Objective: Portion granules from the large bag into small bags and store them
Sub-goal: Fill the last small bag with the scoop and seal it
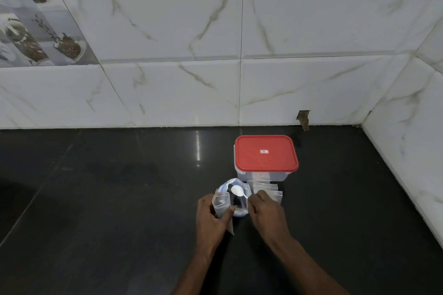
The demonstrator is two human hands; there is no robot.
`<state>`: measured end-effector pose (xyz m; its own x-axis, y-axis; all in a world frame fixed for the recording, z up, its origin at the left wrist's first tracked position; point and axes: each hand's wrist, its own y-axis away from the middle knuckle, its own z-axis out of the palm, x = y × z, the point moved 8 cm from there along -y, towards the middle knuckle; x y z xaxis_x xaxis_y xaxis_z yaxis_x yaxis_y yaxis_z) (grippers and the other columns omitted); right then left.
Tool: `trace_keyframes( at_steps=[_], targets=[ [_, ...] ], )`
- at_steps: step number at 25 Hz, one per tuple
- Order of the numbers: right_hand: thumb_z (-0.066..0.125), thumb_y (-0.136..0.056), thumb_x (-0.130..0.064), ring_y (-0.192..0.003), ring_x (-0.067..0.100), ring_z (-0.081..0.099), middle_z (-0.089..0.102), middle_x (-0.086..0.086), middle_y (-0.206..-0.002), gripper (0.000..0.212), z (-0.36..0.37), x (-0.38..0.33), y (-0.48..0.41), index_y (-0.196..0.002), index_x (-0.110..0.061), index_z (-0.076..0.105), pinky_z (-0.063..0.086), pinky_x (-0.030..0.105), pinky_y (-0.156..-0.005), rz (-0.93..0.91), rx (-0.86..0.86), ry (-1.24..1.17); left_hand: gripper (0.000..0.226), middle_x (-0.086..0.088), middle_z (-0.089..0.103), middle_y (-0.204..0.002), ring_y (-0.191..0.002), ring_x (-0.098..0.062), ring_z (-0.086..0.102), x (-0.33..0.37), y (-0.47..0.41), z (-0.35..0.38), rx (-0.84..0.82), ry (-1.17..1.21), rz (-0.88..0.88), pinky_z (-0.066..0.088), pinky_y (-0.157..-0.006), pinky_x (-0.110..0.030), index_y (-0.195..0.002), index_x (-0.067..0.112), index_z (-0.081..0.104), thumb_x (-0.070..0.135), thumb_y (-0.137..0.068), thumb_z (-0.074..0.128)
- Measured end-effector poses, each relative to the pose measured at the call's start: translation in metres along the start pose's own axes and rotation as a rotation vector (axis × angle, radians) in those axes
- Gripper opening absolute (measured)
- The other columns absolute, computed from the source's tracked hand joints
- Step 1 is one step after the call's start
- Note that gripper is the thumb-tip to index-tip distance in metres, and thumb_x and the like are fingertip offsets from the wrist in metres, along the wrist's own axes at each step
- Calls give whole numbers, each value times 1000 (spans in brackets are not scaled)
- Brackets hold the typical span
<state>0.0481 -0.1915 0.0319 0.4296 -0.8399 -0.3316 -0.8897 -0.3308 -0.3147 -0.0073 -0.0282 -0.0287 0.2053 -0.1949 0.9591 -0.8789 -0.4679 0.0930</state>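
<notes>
On the black counter stands the large bag (239, 208), open at the top, with blue print on its rim and dark contents inside. My left hand (211, 218) grips a small clear bag (221, 207) held upright against the large bag's left side. Over the large bag's mouth my right hand (266, 211) holds a white plastic spoon (237, 190) by its handle, bowl up and empty-looking. A stack of small clear bags (266, 190) lies flat just right of the large bag. Behind them sits a plastic container with a red lid (266, 154), closed.
The black counter (119, 199) runs to a white marble-tiled wall (167, 91) at the back and a side wall (407, 151) on the right. A small hole with debris (304, 120) marks the wall base behind the container.
</notes>
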Motion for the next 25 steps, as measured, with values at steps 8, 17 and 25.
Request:
trace_keyframes(
  at_steps=[8, 17, 25],
  targets=[
    [88, -42, -7, -50, 15, 61, 64, 2, -76, 45, 35, -16, 8, -82, -16, 70, 43, 28, -34, -238, -198, 148, 47, 2, 76, -114, -109, -15, 72, -29, 9, 4, -141, 150, -161, 55, -100, -49, -121, 25, 69, 43, -78, 78],
    [92, -40, -15, -39, 13, 56, 62, 1, -60, 33, 36, -21, 9, -63, -17, 68, 44, 26, -36, -37, -190, 117, 45, -10, 76, -116, -113, -30, 70, -29, 10, 12, -193, 226, -174, 50, -103, -59, -121, 16, 70, 35, -81, 78],
    [61, -79, 4, -45, 21, 65, 67, 11, -55, 16, 44, 21, 8, -63, 2, 65, 55, 32, -46, 769, -179, -777, 52, -6, 77, -114, -110, -22, 72, -19, 8, 13, -256, 187, -134, 52, -103, -50, -124, 12, 66, 37, -80, 76]
  ],
)
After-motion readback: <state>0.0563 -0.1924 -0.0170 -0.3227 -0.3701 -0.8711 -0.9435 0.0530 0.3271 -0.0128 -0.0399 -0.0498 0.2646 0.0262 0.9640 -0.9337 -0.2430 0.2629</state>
